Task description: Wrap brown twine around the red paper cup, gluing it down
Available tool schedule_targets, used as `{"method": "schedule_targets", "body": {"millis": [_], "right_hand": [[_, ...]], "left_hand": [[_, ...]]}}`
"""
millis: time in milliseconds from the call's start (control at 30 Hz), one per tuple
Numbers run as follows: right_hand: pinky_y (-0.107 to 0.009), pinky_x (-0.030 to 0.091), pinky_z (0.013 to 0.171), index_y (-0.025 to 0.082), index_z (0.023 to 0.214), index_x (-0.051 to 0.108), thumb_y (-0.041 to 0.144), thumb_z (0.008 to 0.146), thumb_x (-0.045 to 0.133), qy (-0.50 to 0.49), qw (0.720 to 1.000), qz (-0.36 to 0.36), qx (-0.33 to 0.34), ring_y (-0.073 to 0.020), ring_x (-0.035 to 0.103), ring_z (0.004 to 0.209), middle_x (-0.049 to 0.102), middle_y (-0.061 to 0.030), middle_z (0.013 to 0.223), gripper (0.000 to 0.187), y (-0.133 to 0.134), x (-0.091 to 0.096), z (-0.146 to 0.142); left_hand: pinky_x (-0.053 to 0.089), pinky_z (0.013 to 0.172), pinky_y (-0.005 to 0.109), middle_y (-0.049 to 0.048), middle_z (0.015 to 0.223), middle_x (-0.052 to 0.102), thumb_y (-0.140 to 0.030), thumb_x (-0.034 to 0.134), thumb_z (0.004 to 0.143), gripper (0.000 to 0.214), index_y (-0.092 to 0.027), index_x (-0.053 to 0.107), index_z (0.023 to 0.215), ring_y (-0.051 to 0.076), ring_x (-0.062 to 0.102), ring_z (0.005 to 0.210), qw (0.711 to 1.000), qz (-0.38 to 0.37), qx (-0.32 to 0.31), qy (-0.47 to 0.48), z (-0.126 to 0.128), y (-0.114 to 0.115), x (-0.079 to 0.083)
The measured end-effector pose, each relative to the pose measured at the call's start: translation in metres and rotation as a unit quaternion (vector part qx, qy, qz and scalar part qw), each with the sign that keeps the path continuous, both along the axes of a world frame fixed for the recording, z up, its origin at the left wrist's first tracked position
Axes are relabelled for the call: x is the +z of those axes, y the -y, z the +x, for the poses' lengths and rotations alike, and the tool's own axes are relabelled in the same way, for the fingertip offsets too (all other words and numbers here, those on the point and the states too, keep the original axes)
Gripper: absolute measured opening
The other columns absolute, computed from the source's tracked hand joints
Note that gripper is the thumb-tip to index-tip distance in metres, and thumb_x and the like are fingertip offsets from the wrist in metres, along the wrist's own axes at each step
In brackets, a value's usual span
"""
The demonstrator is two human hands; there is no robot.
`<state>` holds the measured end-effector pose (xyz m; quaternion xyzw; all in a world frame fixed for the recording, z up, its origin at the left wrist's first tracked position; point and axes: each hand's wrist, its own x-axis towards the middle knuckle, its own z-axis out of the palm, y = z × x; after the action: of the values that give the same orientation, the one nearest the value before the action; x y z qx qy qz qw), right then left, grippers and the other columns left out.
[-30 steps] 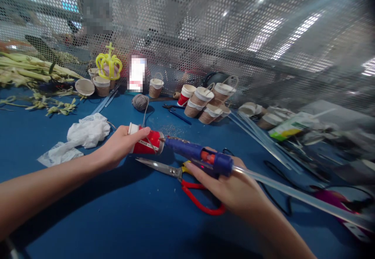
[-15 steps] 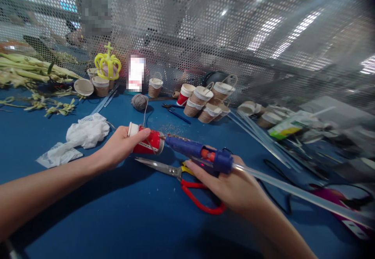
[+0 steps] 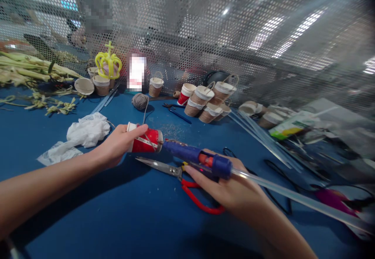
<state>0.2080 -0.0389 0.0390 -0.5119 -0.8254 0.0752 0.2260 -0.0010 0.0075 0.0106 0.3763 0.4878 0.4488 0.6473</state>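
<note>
My left hand (image 3: 121, 143) is closed round a red paper cup (image 3: 148, 141) tipped on its side, its base facing right. A grey strand lies across the cup and runs back to a ball of grey yarn (image 3: 140, 101). In my right hand (image 3: 231, 188) is a blue hot glue gun (image 3: 187, 152), its nozzle at the edge of the cup's base; whether it touches I cannot tell. A long clear glue stick (image 3: 272, 186) sticks out of its rear. Scissors (image 3: 164, 167) with red handles lie on the table, partly hidden under my right hand.
Blue pliers (image 3: 177, 113) and several twine-wrapped cups (image 3: 209, 113) stand behind the glue gun. Crumpled white plastic (image 3: 88, 130) lies left, near dried husks (image 3: 32, 69). Clear glue sticks (image 3: 260, 142) and a black cord (image 3: 275, 188) are at right. A perforated metal screen (image 3: 181, 28) borders the back.
The cup has turned a little in my left hand, bringing its white printed band higher. The glue gun has shifted slightly left and down along the base's edge.
</note>
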Motion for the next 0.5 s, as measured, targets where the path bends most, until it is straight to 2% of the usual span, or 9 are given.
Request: {"method": "schedule_targets", "body": {"millis": [200,500], "right_hand": [[-0.028,0.045,0.047,0.023,0.068,0.058,0.034,0.077,0.05,0.005,1.0,-0.005,0.01,-0.0174,0.058,0.053,0.062,-0.0012,0.061,0.017,-0.0006,-0.0101,0.0075],[-0.028,0.045,0.049,0.022,0.068,0.056,0.03,0.077,0.053,-0.002,1.0,-0.022,0.02,-0.018,0.06,0.058,0.062,-0.0005,0.061,0.012,0.0029,-0.0079,0.0052]], "left_hand": [[0.038,0.054,0.022,0.0031,0.054,0.064,-0.033,0.061,0.069,0.023,-0.014,0.061,0.058,0.013,0.056,0.051,1.0,-0.006,-0.011,-0.001,0.0004,-0.0012,-0.0005],[0.034,0.051,0.022,-0.0005,0.049,0.058,-0.031,0.061,0.07,0.023,-0.014,0.055,0.057,0.01,0.051,0.045,1.0,-0.005,0.003,0.031,-0.003,-0.0042,-0.0035]]}}
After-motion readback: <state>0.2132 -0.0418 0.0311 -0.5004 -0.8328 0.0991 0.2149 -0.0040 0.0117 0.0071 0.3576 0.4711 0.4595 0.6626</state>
